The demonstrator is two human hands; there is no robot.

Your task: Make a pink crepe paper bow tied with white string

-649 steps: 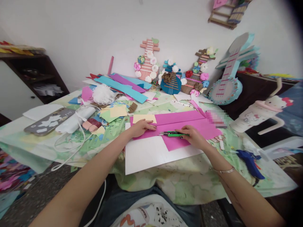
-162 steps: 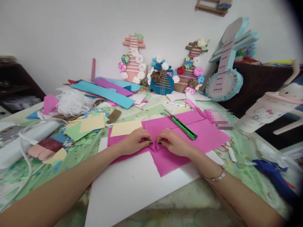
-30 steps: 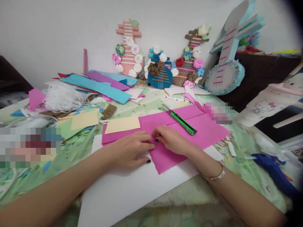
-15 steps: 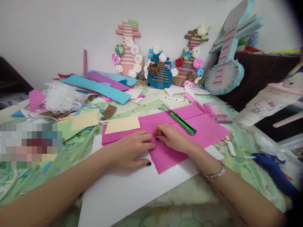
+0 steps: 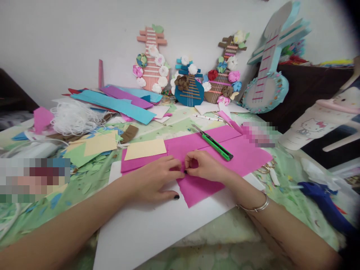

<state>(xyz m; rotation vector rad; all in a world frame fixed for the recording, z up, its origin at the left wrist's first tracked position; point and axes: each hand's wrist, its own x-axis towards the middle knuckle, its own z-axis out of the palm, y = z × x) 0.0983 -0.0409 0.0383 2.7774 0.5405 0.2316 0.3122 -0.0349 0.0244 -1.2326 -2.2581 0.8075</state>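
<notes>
A magenta paper sheet (image 5: 244,157) lies on a white board (image 5: 157,228) at the table's front. My left hand (image 5: 153,180) rests palm down on the sheet's left part, fingers stretched towards the middle. My right hand (image 5: 206,168) is curled, thumb and forefinger pinching the magenta paper right beside the left fingertips. A green utility knife (image 5: 216,144) lies on the sheet just beyond my right hand, untouched. A cream paper rectangle (image 5: 144,149) lies on the sheet's far left corner.
Blue and purple paper strips (image 5: 112,103), white string (image 5: 74,118) and coloured scraps fill the left. Paper guitar models (image 5: 191,84) lean on the back wall. A cat-printed cup (image 5: 312,129), a blue glue gun (image 5: 323,198) and scissors (image 5: 266,170) are on the right.
My right hand has curled tighter and drawn slightly nearer, pinching the paper at the same spot. My left hand stays flat where it was.
</notes>
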